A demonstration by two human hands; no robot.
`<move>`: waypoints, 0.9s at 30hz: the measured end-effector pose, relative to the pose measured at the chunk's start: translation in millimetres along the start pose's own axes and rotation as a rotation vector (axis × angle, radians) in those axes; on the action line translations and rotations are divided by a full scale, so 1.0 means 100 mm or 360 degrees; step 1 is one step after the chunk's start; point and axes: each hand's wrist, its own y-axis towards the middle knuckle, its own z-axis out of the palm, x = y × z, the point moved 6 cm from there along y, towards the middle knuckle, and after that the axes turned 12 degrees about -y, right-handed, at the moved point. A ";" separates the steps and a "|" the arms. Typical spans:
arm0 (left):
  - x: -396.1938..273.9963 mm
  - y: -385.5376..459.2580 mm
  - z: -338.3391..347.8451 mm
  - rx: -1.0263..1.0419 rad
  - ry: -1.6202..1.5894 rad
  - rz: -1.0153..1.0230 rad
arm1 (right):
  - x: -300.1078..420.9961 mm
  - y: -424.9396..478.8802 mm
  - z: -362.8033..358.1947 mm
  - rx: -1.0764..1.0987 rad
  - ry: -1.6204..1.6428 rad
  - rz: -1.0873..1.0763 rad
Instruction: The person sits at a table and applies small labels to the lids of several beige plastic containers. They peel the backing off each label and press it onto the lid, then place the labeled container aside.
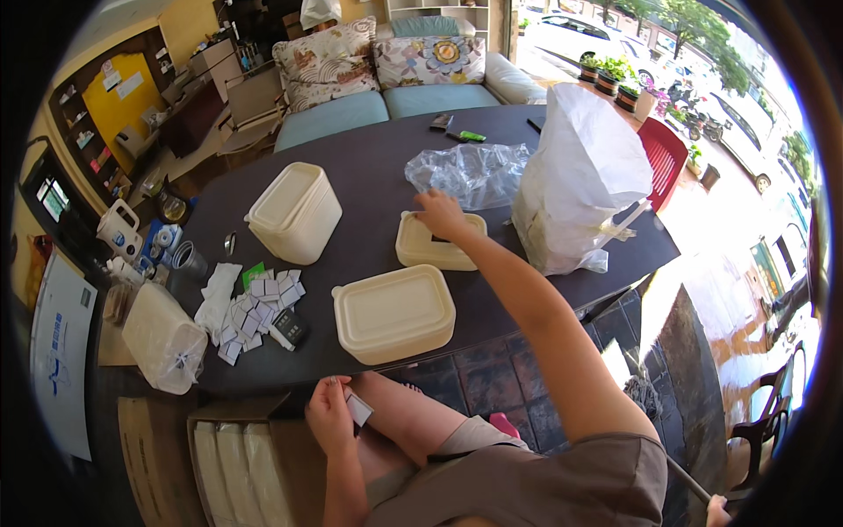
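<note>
My left hand is over my lap, below the table edge, pinching a small white card or packet with a dark border. Out across the table reaches my right hand, its fingers at the far left corner of a cream lidded food container. Whether they touch the lid is unclear. A small dark piece on that lid is partly covered by my wrist. Nearer to me sits a second lidded container. To the left stands a stack of cream lids or containers.
Small white cards lie piled at left beside a bagged container stack. A white sack and clear plastic bag are at right. An open carton stands below. Another person's hand holds a mop handle.
</note>
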 end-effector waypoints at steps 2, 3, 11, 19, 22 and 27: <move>-0.19 0.01 0.00 -0.0126 -0.0025 0.0246 | 0.10 0.03 -0.35 -0.0314 0.0446 0.0032; -0.27 0.02 -0.01 -0.0212 -0.0029 0.0356 | 0.28 -0.05 -0.67 -0.0516 0.0633 0.0005; -0.65 0.20 0.40 -0.0262 -0.0556 0.0693 | 1.72 -1.69 -1.59 0.0246 0.1506 -0.0210; -0.43 0.11 0.48 0.0236 -0.1024 0.0172 | 1.70 -1.64 -1.21 0.0411 0.2036 0.0145; -0.29 0.01 0.48 0.0624 -0.1133 -0.0276 | 1.71 -1.58 -1.23 0.0391 0.1971 0.0112; -0.26 -0.08 0.49 0.0743 -0.1205 -0.0423 | 1.76 -1.56 -1.21 0.0368 0.1979 0.0176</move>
